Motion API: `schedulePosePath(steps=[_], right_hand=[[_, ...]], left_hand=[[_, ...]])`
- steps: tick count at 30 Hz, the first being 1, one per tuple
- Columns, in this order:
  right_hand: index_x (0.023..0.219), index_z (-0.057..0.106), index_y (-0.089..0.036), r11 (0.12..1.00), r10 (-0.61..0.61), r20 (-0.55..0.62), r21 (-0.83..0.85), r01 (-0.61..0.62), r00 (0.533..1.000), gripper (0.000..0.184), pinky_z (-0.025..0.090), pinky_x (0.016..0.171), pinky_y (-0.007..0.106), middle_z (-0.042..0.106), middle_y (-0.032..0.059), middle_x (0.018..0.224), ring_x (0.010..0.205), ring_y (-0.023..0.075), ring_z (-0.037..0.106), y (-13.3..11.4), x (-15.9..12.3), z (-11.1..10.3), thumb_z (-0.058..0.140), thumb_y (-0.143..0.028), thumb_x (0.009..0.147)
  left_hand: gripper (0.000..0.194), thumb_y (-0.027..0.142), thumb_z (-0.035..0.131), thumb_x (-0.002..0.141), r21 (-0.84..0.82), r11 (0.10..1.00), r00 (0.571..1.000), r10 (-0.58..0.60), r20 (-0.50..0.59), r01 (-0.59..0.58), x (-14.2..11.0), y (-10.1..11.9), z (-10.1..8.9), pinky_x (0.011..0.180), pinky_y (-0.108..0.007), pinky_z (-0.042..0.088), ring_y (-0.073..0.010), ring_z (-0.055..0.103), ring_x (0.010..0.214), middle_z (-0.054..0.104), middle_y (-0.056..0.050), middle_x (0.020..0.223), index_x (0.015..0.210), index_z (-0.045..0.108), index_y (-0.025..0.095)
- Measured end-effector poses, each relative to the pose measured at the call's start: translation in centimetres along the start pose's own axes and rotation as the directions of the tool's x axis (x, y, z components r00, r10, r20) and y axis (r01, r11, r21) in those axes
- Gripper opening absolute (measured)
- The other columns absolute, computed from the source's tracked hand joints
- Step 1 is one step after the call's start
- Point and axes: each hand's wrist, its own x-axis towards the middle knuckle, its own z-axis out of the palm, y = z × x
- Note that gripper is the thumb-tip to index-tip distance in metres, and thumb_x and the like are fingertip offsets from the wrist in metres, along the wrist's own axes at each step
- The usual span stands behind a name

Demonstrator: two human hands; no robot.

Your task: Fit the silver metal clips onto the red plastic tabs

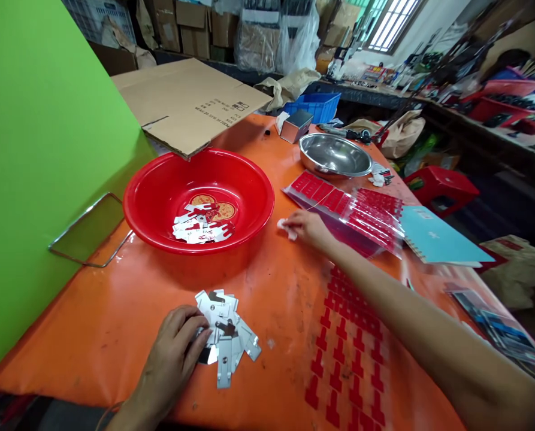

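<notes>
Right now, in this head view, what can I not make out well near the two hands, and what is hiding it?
- The white scrap at the right hand: the fingers cover part of it and it is blurred, so its kind is unclear.
- The metal pieces at the left hand: the hand hides part of them, so their number is unclear.
- The metal shapes in the red bowl: they overlap, so they cannot be counted.

Stainless steel bowl (334, 154) on orange table top (96, 353), small metal box (296, 126) and cardboard sheet (186, 102) nearby. Blue plastic crate (314, 105) behind. Wire frame (87, 230) against green panel (47, 167). Teal spiral notebook (438, 236) at table edge, red plastic stool (442, 188) on floor beyond.
</notes>
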Motion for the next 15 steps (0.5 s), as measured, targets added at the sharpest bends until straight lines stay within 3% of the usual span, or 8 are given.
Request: schedulePosePath(steps=[3,5,7,10,13,15], right_hand=[[0.088,0.075,-0.023,0.956,-0.281,0.12,0.12,0.267,0.952,0.024,0.045,0.07,0.026,0.065,0.0071,0.084,0.076,0.0161,0.059,-2.3,-4.7,1.3,0.053,-0.032,0.086],[0.091,0.074,-0.022,0.952,-0.301,0.111,0.097,0.291,0.947,0.03,0.044,0.071,0.027,0.062,0.007,0.082,0.076,0.016,0.056,-2.9,-5.7,2.3,0.045,-0.032,0.091],[0.087,0.073,-0.019,0.984,-0.177,0.074,0.042,0.175,0.981,0.034,0.043,0.072,0.027,0.061,0.007,0.081,0.077,0.0158,0.054,-2.7,-4.4,2.9,0.043,-0.033,0.092],[0.082,0.071,-0.014,0.997,0.073,0.003,-0.014,-0.072,0.997,0.033,0.042,0.073,0.026,0.061,0.0071,0.081,0.078,0.0164,0.054,-1.4,0.4,2.8,0.045,-0.033,0.09],[0.08,0.072,-0.013,0.989,0.146,-0.019,-0.029,-0.146,0.989,0.027,0.042,0.076,0.027,0.063,0.0078,0.082,0.08,0.0174,0.055,-0.2,4.3,1.8,0.049,-0.026,0.086],[0.081,0.072,-0.012,0.979,0.2,-0.041,-0.037,-0.202,0.979,0.025,0.042,0.078,0.027,0.064,0.0095,0.086,0.082,0.0185,0.056,0.3,4.7,1.0,0.049,-0.021,0.085]], left_hand=[[0.01,0.024,0.054,0.088,-0.01,1.0,1.0,0.006,0.013,-0.006,0.0,-0.1,0.0,0.08,-0.032,0.048,-0.0195,0.053,0.094,0.057,-0.006,0.098,0.096,0.06,0.022],[0.011,0.023,0.055,0.088,-0.016,1.0,1.0,0.006,0.016,-0.005,0.1,-0.1,0.0,0.08,-0.032,0.048,-0.0196,0.053,0.094,0.057,-0.006,0.098,0.096,0.06,0.022],[0.011,0.023,0.055,0.087,-0.014,1.0,1.0,0.001,0.02,0.0,0.0,-0.1,0.0,0.08,-0.032,0.048,-0.0198,0.053,0.094,0.057,-0.006,0.098,0.096,0.061,0.022],[0.01,0.023,0.055,0.087,-0.001,1.0,1.0,0.0,0.028,0.001,0.0,0.0,-0.1,0.081,-0.032,0.048,-0.0199,0.054,0.095,0.057,-0.006,0.098,0.096,0.061,0.022],[0.01,0.022,0.054,0.087,0.009,1.0,1.0,-0.003,0.029,0.002,0.0,0.1,-0.1,0.081,-0.032,0.048,-0.0195,0.054,0.094,0.056,-0.006,0.098,0.095,0.06,0.021],[0.01,0.021,0.053,0.088,0.011,1.0,1.0,-0.005,0.025,0.005,0.0,0.1,-0.1,0.081,-0.032,0.048,-0.0195,0.054,0.094,0.056,-0.006,0.098,0.095,0.06,0.022]])
